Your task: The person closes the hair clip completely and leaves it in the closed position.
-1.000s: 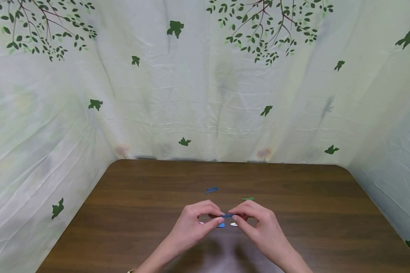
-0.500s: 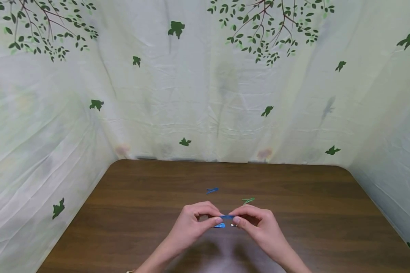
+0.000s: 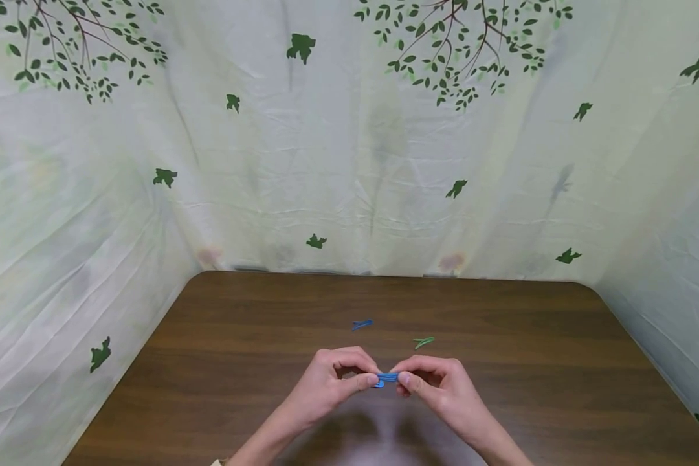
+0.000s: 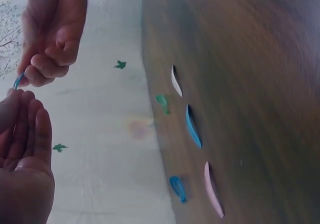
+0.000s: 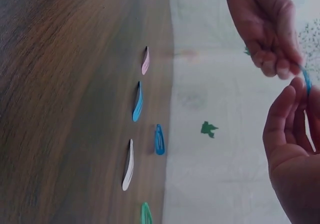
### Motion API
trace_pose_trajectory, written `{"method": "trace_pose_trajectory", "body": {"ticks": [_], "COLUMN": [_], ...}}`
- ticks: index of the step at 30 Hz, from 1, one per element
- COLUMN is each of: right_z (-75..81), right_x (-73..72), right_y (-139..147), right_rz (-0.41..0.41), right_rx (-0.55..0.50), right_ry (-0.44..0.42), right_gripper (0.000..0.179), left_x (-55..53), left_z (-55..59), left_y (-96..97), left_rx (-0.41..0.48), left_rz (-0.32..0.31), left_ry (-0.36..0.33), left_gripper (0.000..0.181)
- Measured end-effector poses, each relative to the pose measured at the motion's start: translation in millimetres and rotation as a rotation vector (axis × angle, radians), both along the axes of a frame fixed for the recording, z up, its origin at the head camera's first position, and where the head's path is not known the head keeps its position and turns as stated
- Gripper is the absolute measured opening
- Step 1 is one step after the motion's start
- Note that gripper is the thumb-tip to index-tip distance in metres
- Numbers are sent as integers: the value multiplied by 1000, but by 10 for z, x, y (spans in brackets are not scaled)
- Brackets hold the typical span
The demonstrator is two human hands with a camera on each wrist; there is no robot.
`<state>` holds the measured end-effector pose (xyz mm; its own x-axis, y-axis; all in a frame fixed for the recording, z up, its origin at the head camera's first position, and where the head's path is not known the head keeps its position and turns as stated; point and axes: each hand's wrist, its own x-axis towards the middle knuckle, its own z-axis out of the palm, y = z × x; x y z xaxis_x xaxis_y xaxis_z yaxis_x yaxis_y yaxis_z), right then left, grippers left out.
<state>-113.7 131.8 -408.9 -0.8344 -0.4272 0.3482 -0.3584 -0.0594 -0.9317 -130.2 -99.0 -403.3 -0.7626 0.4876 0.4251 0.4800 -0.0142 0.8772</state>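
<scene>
My left hand [image 3: 338,382] and right hand [image 3: 439,382] pinch opposite ends of a blue snap hair clip [image 3: 389,377] between thumbs and fingertips, above the table. In the right wrist view the held clip shows as a thin, slightly curved strip. Under it, a light blue clip [image 3: 378,384] peeks out beside the left thumb. A pink clip [image 4: 213,189] and a white clip [image 4: 176,80] lie in line with it on the table, hidden by the hands in the head view. Farther off lie another blue clip [image 3: 362,325] and a green clip [image 3: 424,342], both with spread arms.
The brown wooden table [image 3: 239,323] reaches back to a pale cloth curtain [image 3: 338,162] printed with leaves and birds. More of that cloth hangs along the left and right sides.
Both hands have come slightly lower and nearer, and the held blue clip now turns more of its flat face upward. The green clip has come fully into view; the white one is now covered.
</scene>
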Motion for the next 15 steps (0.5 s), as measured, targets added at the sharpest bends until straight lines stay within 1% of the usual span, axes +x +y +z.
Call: {"method": "trace_pose_trajectory", "body": {"ticks": [3, 6, 7, 12, 15], "right_z": [25, 38, 40, 46, 51], "right_x": [20, 33, 33, 28, 24], "right_y": [-11, -15, -15, -18, -20], "right_rz": [-37, -61, -68, -79, -76], "right_rx": [-8, -22, -26, -31, -11], "right_ry": [-70, -132, -143, -184, -188], "right_gripper": [15, 20, 22, 22, 22], "left_x": [4, 14, 17, 24, 23], "left_z": [6, -1, -2, -20, -34], "left_y": [7, 15, 19, 30, 26], "left_rx": [-38, -65, -68, -70, -65], "left_rz": [58, 101, 113, 156, 168], "left_ry": [50, 134, 169, 295, 337], "left_gripper": [5, 8, 9, 14, 16]}}
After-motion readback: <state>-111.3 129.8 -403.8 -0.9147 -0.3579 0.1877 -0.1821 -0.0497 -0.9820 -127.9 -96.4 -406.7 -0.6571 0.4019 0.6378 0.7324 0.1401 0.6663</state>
